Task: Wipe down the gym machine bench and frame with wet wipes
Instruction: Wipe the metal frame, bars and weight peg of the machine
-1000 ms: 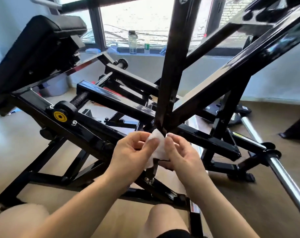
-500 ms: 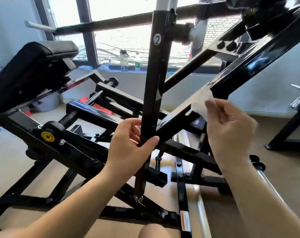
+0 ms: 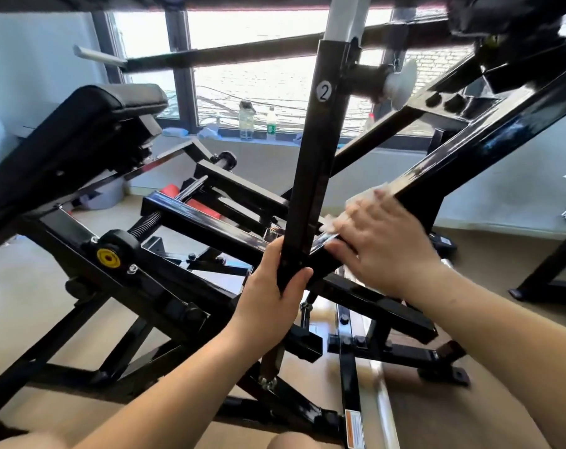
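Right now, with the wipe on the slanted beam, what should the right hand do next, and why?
Probably slide the wipe up the slanted beam. The right hand presses it low on the beam, beside the upright post that the left hand grips, and most of the beam lies above.

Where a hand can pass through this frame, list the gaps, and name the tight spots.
Open: the wedge between the upright post and the sloping beam, above the right hand pressing the wipe; also bare floor left, under the bench pad. Crowded: the joint where the left hand grips the post.
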Available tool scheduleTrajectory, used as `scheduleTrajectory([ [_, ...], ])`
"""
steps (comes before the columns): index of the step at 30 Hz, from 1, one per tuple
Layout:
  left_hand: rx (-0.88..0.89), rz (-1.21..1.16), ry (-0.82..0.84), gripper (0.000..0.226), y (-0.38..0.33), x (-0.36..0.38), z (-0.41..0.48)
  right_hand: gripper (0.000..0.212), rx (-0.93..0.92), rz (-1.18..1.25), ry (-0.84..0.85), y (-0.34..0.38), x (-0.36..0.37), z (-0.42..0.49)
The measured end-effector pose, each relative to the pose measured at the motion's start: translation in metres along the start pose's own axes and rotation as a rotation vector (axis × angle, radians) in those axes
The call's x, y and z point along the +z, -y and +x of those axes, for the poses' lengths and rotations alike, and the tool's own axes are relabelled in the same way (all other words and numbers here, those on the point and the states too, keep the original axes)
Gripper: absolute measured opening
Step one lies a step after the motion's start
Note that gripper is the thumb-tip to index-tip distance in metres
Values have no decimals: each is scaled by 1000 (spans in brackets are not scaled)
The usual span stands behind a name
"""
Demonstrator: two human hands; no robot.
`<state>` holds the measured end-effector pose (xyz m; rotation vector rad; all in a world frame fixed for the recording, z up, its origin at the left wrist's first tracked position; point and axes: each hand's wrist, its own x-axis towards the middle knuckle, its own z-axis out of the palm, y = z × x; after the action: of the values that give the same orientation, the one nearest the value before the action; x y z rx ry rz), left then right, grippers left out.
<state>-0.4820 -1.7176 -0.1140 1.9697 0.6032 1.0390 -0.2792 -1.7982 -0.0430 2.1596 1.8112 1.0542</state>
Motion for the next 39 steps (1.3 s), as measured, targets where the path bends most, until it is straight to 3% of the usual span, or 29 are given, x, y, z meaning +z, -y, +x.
scheduleTrajectory([
  [2,-4,42,-22,32,-7,1,1,71,166,-44,-6,-22,-11,4],
  [4,14,153,-63,19,-12,1,6,72,188,-62,20,-16,-16,7],
  [9,65,286,-53,21,-12,-6,12,54,-311,135,28,29,3,-16],
  [11,76,315,-51,24,-11,-6,10,57,-210,123,-34,7,-1,-14],
  [14,48,322,-64,21,-13,-3,10,64,156,6,-75,-36,-12,-5],
  [16,28,313,-62,19,-14,-2,9,68,236,-12,-54,-36,-17,-3],
  [20,-11,304,-18,19,-21,-9,11,72,-158,49,29,-8,-7,-15],
  [21,-27,309,1,17,-24,-11,13,68,-172,80,-7,-16,-10,-15],
  [24,-75,332,-3,15,-33,-11,19,55,115,77,-175,-59,-15,-11],
  [27,-103,334,-54,14,-38,-5,18,53,433,3,-184,-73,-22,-10],
  [29,-106,322,-62,14,-38,-4,17,57,334,9,-107,-49,-21,-3],
  [32,-105,316,-42,14,-36,-7,18,65,-70,26,-21,-31,-12,-9],
  [33,-103,320,-36,14,-36,-7,18,66,-43,31,-44,-43,-14,-12],
  [37,-108,322,-63,15,-36,-3,17,60,472,24,-237,-110,-20,-11],
  [39,-112,311,-76,15,-36,-1,17,63,634,133,-281,-119,-27,-2],
])
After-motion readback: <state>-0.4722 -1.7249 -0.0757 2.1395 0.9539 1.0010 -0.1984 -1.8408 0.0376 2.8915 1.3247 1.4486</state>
